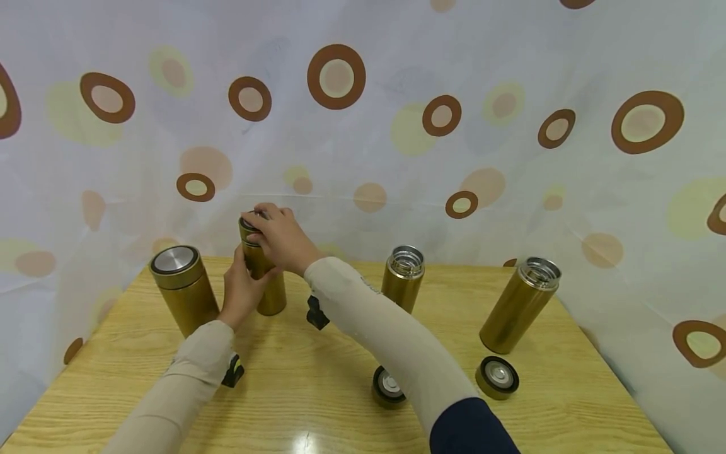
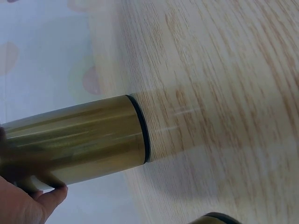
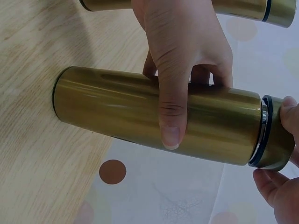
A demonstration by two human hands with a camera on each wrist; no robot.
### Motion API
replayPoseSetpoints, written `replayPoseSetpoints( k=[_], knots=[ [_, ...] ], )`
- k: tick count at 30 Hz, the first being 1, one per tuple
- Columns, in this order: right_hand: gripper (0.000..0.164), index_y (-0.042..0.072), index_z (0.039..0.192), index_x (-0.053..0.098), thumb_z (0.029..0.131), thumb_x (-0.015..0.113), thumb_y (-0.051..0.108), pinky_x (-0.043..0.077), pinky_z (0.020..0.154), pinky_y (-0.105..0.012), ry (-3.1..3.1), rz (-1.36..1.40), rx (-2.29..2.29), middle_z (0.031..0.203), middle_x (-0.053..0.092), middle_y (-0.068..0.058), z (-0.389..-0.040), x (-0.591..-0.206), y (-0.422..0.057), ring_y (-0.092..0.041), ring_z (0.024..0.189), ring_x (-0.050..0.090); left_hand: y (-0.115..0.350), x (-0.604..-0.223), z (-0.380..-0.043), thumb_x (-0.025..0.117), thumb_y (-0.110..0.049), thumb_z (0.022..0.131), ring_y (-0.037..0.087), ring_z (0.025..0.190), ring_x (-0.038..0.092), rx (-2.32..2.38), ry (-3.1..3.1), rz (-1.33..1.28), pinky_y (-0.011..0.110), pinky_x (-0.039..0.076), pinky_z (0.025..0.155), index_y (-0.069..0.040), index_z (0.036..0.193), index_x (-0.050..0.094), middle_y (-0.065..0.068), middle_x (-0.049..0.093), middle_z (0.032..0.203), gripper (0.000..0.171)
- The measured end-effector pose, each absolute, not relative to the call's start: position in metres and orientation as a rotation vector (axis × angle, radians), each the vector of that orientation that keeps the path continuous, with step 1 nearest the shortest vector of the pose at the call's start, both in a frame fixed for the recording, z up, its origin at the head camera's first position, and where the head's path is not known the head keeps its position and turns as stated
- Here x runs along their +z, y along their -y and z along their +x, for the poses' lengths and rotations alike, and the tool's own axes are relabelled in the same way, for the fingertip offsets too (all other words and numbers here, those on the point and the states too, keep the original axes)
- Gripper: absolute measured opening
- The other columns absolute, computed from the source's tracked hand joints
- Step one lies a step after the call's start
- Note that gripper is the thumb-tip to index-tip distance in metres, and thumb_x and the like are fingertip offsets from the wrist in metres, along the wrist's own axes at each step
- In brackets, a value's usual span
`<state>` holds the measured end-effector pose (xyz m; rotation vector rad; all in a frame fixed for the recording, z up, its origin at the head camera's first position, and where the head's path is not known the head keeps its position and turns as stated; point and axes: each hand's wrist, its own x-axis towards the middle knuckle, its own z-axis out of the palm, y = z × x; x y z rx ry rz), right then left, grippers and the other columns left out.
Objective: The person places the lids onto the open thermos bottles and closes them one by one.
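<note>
Flasks (image 1: 273, 296): four, two uncapped; left hand (image 1: 242, 291) grips one, right hand (image 1: 288, 243) its seemingly raised lid (image 3: 279, 137).

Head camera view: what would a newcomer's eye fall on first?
Probably the gold flask left of centre, which the left hand grips while the right hand holds its lid. To the right, two open flasks stand on the table, with two loose lids nearer the camera. Behind, brown rings dot the pale backdrop.

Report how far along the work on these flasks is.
Looks done: two flasks stand open, their lids on the table. In hand: the left hand grips a third flask; the right hand holds its lid, a gap showing. Probably left to uncap: the leftmost flask.
</note>
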<state>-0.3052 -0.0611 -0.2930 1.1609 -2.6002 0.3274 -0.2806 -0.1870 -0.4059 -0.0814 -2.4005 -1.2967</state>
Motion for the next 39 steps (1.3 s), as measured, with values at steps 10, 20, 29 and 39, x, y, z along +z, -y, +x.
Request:
replayPoseSetpoints(
  k=[10,20,29,39],
  knots=[
    [0.046,0.017,0.146,0.042,0.102,0.046,0.030,0.026,0.112,-0.033,2.609,1.152,0.310,0.146,0.040,-0.009,-0.305,-0.295,0.062,-0.017,0.134,0.038,0.188,-0.407,-0.280,0.070,-0.027,0.089,0.040,0.123,0.049,-1.302,2.397,-0.086,0.053,0.043,0.100,-0.002,0.146,0.023,0.025,0.047,0.136,0.078],
    [0.065,0.016,0.155,0.017,0.101,0.048,0.036,0.024,0.116,-0.040,2.726,1.135,0.976,0.159,0.016,-0.009,-0.309,-0.292,0.055,-0.025,0.144,0.023,0.189,-0.408,-0.278,0.073,-0.027,0.087,0.039,0.127,0.047,-1.333,2.351,-0.106,0.054,0.041,0.102,-0.006,0.146,0.025,0.023,0.046,0.139,0.079],
    [0.090,0.019,0.156,0.008,0.090,0.069,0.029,0.033,0.111,-0.047,2.783,0.946,1.697,0.158,0.021,-0.003,-0.317,-0.300,0.046,-0.019,0.144,0.023,0.189,-0.406,-0.278,0.072,-0.030,0.087,0.038,0.132,0.043,-1.371,2.357,-0.085,0.055,0.039,0.104,-0.007,0.147,0.024,0.021,0.042,0.144,0.080],
    [0.069,0.010,0.151,0.027,0.095,0.062,0.028,0.037,0.109,-0.040,2.698,0.928,1.587,0.149,0.039,-0.011,-0.320,-0.308,0.048,-0.024,0.136,0.040,0.186,-0.407,-0.280,0.073,-0.030,0.087,0.040,0.128,0.045,-1.365,2.378,-0.066,0.055,0.040,0.103,-0.007,0.149,0.021,0.024,0.043,0.142,0.084]
  ],
)
